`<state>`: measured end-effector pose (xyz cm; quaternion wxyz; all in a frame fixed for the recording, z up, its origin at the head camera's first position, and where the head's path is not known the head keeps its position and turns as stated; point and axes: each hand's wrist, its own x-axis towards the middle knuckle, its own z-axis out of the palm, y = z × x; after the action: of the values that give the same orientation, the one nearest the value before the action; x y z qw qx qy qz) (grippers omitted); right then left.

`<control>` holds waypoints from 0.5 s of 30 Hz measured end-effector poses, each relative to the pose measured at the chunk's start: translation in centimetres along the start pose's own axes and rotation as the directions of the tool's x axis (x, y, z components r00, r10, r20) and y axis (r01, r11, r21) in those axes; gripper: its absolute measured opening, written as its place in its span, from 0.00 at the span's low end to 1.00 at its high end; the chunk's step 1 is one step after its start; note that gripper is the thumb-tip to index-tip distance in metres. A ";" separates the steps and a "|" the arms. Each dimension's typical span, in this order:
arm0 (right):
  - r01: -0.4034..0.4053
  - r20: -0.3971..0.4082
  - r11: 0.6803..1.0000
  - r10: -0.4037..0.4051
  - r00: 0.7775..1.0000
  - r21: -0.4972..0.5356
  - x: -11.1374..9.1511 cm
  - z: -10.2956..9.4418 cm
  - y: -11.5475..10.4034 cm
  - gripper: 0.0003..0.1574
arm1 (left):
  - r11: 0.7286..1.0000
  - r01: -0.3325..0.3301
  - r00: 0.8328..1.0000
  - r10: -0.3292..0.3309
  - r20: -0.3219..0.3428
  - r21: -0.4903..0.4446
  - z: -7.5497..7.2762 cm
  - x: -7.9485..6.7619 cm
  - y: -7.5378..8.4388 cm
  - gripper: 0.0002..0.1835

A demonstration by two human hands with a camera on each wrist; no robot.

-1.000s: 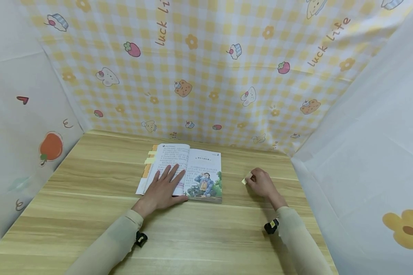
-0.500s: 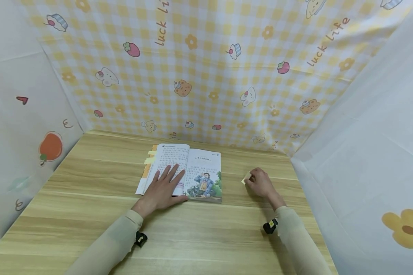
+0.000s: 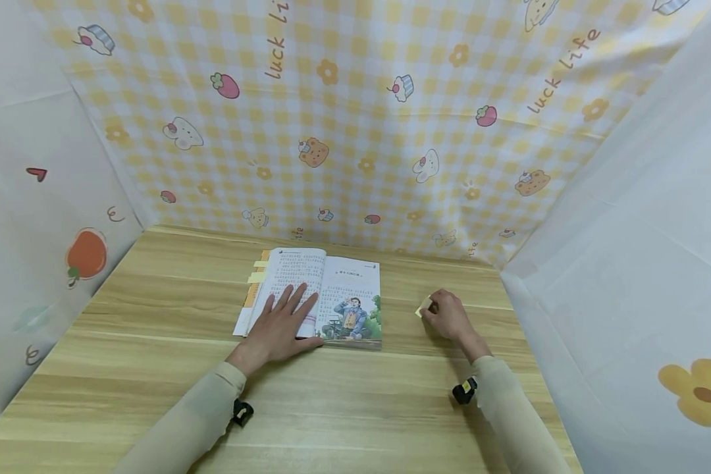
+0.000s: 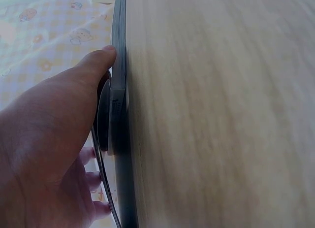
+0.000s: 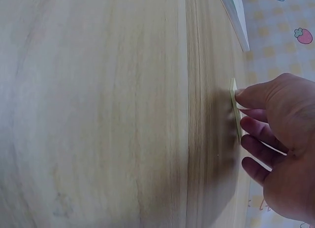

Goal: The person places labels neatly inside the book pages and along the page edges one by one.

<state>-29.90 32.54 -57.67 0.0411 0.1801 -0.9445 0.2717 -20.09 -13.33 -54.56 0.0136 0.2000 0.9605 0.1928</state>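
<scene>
An open book (image 3: 349, 280) with printed text and a colour illustration lies on the wooden table. My left hand (image 3: 278, 329) rests on its left page with fingers spread, the thumb along the book's lower edge. From the side, the left wrist view shows that thumb (image 4: 98, 60) against the page stack. To the right of the book, my right hand (image 3: 450, 316) pinches a small pale yellow sticky note pad (image 3: 423, 308) low over the table. In the right wrist view the thumb and curled fingertips meet the pad (image 5: 236, 110); the hand partly covers it in the head view.
Yellow sticky tabs (image 3: 257, 277) stick out from the book's left side, over an orange cover edge. Behind the table (image 3: 332, 408) hangs a yellow checked cloth (image 3: 361, 131). White cloth walls stand at left and right.
The yellow pad tilts slightly in the right fingers, showing a little differently than before. The left hand and the book stay where they were.
</scene>
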 end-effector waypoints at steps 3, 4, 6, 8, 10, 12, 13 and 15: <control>0.018 -0.001 1.000 -0.018 1.000 -0.010 0.0 0.0 0.2 0.19 | 1.000 0.000 1.000 0.000 0.004 -0.001 -0.1 0.0 0.0 0.54; 0.017 -0.005 1.000 -0.017 1.000 -0.018 0.1 0.4 0.8 0.19 | 1.000 0.000 1.000 0.000 0.004 -0.001 -0.1 0.0 0.0 0.54; 0.023 -0.024 0.999 -0.024 0.999 -0.048 0.5 1.4 2.4 0.17 | 1.000 0.000 1.000 0.000 0.005 0.001 -0.1 0.0 0.0 0.54; -0.013 -0.011 0.997 0.012 1.000 -0.076 0.6 1.6 2.5 0.15 | 1.000 -0.001 1.000 0.001 0.005 0.003 -0.1 0.0 0.0 0.54; -0.027 -0.021 0.997 0.026 0.999 -0.075 0.7 1.9 2.9 0.14 | 1.000 -0.001 1.000 0.001 0.005 0.004 -0.1 0.0 0.0 0.54; -0.023 -0.013 0.997 0.022 1.000 -0.069 0.4 1.3 2.0 0.16 | 1.000 -0.002 1.000 0.002 0.007 0.001 -0.1 0.0 0.0 0.54; -0.020 -0.001 0.998 0.020 1.000 -0.059 0.3 0.7 1.0 0.16 | 1.000 -0.002 1.000 0.002 0.007 -0.001 -0.1 0.0 0.0 0.54; -0.016 0.010 0.999 0.016 1.000 -0.044 -0.1 -0.4 -1.1 0.14 | 1.000 0.000 1.000 0.000 0.008 -0.003 -0.2 -0.1 0.0 0.54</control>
<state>-29.44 31.91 -56.84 0.0380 0.1732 -0.9518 0.2503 -20.05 -13.39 -54.41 0.0178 0.2010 0.9601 0.1935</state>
